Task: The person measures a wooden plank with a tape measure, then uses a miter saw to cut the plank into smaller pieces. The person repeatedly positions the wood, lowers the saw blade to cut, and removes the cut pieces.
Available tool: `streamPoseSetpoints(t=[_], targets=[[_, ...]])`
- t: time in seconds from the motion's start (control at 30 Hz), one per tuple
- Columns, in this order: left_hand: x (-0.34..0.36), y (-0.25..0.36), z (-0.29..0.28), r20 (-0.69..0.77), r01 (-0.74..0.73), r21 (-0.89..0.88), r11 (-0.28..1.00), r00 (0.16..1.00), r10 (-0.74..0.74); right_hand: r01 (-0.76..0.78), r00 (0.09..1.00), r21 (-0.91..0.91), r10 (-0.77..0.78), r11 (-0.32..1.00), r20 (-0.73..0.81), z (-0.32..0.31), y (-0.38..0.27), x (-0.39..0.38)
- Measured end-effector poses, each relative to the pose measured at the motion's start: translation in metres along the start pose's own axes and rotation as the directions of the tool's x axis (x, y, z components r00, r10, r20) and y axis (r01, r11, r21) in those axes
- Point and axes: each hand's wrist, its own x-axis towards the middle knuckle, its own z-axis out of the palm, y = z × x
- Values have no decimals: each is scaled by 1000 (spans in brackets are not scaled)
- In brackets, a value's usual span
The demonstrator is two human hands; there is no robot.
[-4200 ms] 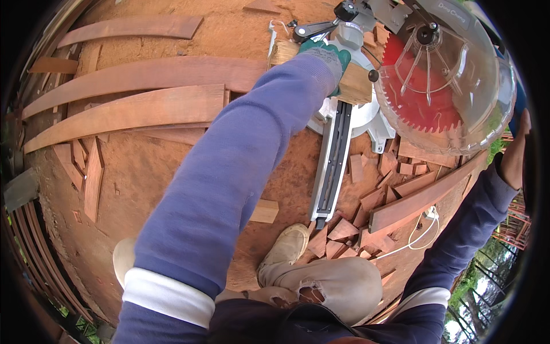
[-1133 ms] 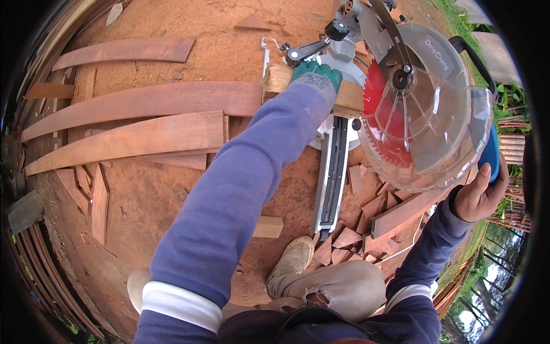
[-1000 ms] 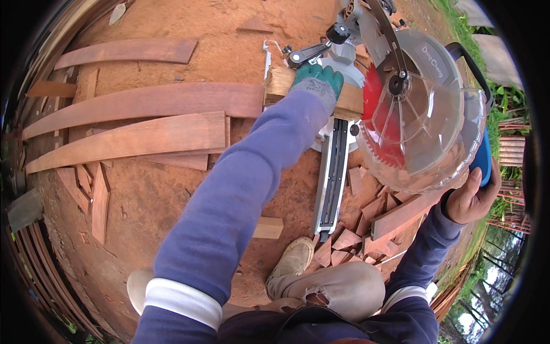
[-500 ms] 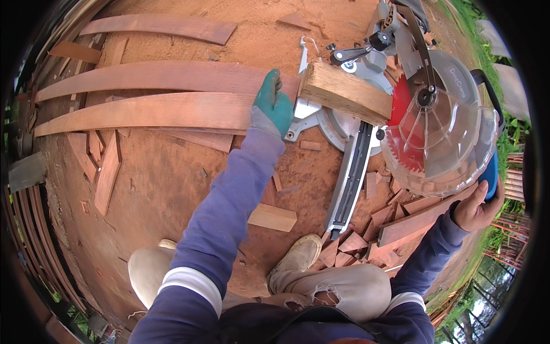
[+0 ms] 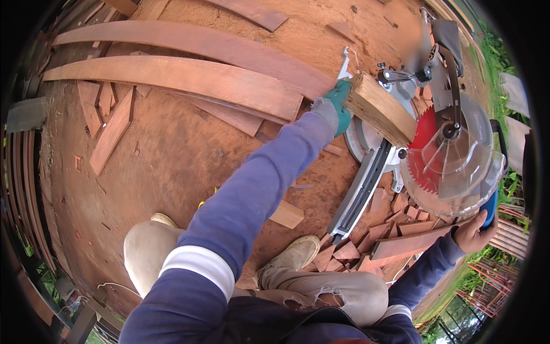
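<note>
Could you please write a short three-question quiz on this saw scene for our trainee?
1. True or false: the left hand, in a green glove, holds the end of the wood block.
2. What does the right hand grip? A) a plank B) the blue saw handle C) a shoe
3. Fill in: the blade under the clear guard is ___ in colour.

Key: 1 true; 2 B; 3 red.

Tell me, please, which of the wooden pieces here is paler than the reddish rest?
The thick pale block on the saw table, with the gloved left hand on its end; the boards on the ground are reddish.
</note>
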Motion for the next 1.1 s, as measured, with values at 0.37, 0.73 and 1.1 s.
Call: streamPoseSetpoints(t=[0.37,0.73,1.1], targets=[[3,-3,-13,137,97,-50,994,987,-89,-18,1000,-32,18,999,-2,1,6,1],[22,-6,-29,102,14,121,993,994,-27,0,1000,-15,0,1000,11,-2,2,2],[69,-3,-41,360,-154,158,975,929,88,-12,1000,-36,11,999,-6,0,-3,0]])
